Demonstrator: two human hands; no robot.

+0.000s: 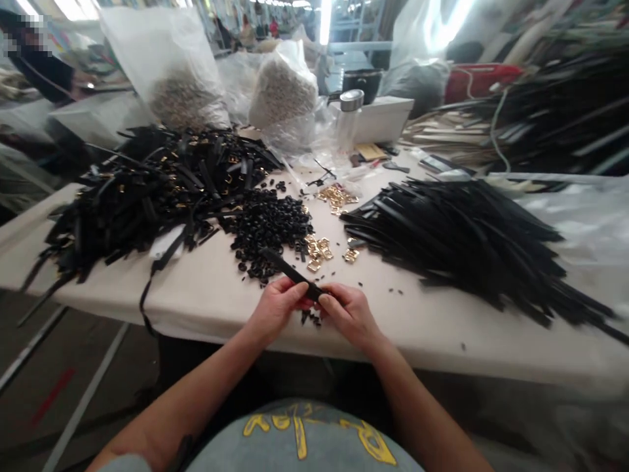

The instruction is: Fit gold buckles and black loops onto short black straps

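Both hands meet over the front of the table around one flat black strap [285, 266]. My left hand [281, 301] pinches it between thumb and fingers, and its free end points away to the upper left. Close beside it, my right hand [346, 311] grips the near end with the thumb on top. The fingertips beneath the strap are partly hidden. Just beyond the hands lies a heap of small black loops [268, 226]. Gold buckles [317, 252] are scattered to the right of that heap.
A large pile of black straps with gold fittings [162, 183] covers the left side. Plain black strips [452, 236] are stacked on the right. More gold pieces [338, 196], a lidded jar [350, 118] and filled plastic bags [284, 92] stand farther back. A person's arm [44, 65] shows at upper left.
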